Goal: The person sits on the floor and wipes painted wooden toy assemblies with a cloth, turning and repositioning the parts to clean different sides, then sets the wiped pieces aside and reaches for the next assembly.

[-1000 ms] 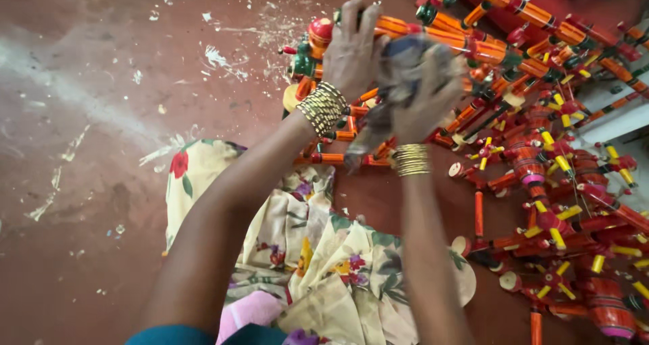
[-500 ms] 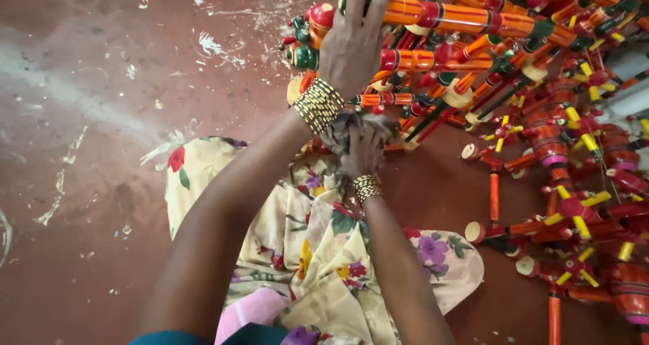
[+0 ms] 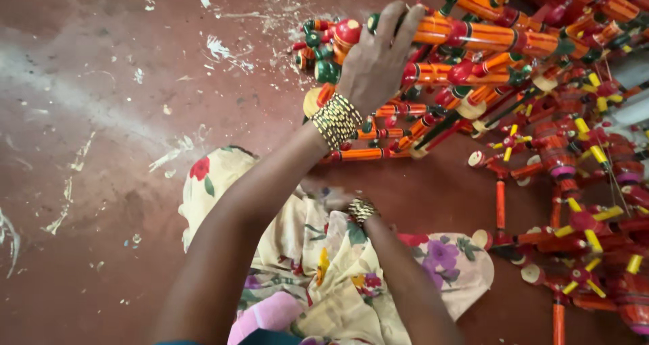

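Press palm-down with the left hand (image 3: 375,64), fingers spread wide across the bundle of orange lacquered wooden rods with green and red turned ends (image 3: 473,37), at the top of the heap on the dusty red floor (image 3: 101,149). Bear on several rods at once rather than one, since round, glossy pieces look likely to roll out from under a narrow grip. Curl the fingertips (image 3: 399,20) over the far edge of the topmost rod to stop it from sliding away. Mind the broad gold beaded bangle (image 3: 336,118) at the wrist, just above the shorter rods and close enough to catch on them. Cannot tell the grip of the right hand (image 3: 338,200): mostly hidden under the left forearm, low over the cream floral cloth (image 3: 338,270) in the lap, well apart from the bundle. Watch the loose red and yellow spindle-shaped pieces (image 3: 581,223) scattered to the right, near enough to be knocked by a shifting rod.
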Demonstrator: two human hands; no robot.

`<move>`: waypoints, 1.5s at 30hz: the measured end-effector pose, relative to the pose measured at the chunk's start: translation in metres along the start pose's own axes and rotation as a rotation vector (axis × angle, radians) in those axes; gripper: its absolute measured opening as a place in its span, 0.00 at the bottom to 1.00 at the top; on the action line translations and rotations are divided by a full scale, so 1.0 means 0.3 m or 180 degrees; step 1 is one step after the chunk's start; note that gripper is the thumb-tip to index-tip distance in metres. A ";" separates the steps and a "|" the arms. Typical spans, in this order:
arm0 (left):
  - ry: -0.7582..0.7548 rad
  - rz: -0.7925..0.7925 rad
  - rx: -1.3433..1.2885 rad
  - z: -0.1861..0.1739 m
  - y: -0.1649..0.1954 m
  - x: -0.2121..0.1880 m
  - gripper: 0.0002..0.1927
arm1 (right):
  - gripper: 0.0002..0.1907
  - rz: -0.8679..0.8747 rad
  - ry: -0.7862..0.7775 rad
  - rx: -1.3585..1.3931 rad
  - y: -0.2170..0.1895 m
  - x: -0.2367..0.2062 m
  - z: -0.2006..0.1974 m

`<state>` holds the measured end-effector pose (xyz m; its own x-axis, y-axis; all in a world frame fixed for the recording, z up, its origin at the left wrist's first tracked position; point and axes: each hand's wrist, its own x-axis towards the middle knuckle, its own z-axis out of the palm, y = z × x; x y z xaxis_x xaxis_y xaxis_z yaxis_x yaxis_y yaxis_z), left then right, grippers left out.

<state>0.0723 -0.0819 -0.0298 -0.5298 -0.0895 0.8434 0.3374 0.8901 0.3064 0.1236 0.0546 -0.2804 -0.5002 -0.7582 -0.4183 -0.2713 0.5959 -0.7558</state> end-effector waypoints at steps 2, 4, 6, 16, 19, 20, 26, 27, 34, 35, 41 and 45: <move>0.0123 0.0114 0.0019 -0.021 0.002 0.005 0.32 | 0.30 0.0141 0.0218 0.0049 0.014 -0.027 -0.074; 0.0142 0.0162 -0.0130 -0.056 0.012 0.003 0.32 | 0.29 0.0249 0.1016 -0.0038 0.025 -0.044 -0.187; 0.0192 0.0231 -0.0407 -0.103 0.015 -0.003 0.31 | 0.27 0.0367 0.1925 -0.0248 0.028 -0.048 -0.304; 0.0494 -0.0554 -0.1221 -0.139 -0.168 -0.107 0.43 | 0.52 0.1162 0.2051 -0.1959 0.073 0.084 -0.198; -0.0060 -0.1256 -0.2251 -0.070 -0.225 -0.106 0.36 | 0.43 -0.0273 0.1500 0.0099 0.057 0.114 -0.140; 0.0003 -0.1400 -0.2259 -0.049 -0.236 -0.112 0.35 | 0.40 -0.0329 0.1271 0.0296 0.058 0.107 -0.132; -0.0071 -0.1887 -0.3298 0.013 -0.294 -0.203 0.32 | 0.26 -0.0378 0.3866 0.1182 0.108 -0.079 -0.285; -0.0147 -0.1949 -0.3101 0.026 -0.294 -0.221 0.30 | 0.24 -0.0497 0.4417 0.1202 0.110 -0.099 -0.328; 0.0769 -0.2209 -0.4832 0.151 -0.257 -0.285 0.28 | 0.44 0.0164 0.4216 -0.1798 0.106 0.046 -0.320; 0.0712 -0.2267 -0.4869 0.152 -0.262 -0.287 0.27 | 0.47 0.0330 0.3765 -0.1776 0.101 0.061 -0.264; -0.0292 -0.1948 -0.2502 0.082 -0.281 -0.308 0.18 | 0.30 -0.0631 0.3257 0.2218 0.087 -0.004 -0.174; -0.0502 -0.1590 -0.1008 0.075 -0.242 -0.326 0.22 | 0.36 -0.1404 0.4742 0.1002 0.007 -0.113 -0.343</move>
<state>0.0820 -0.1278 -0.1444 -0.7841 -0.3732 0.4959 0.2205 0.5793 0.7847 0.0554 0.1089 -0.2159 -0.8075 0.1910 0.5581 -0.5278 0.1885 -0.8282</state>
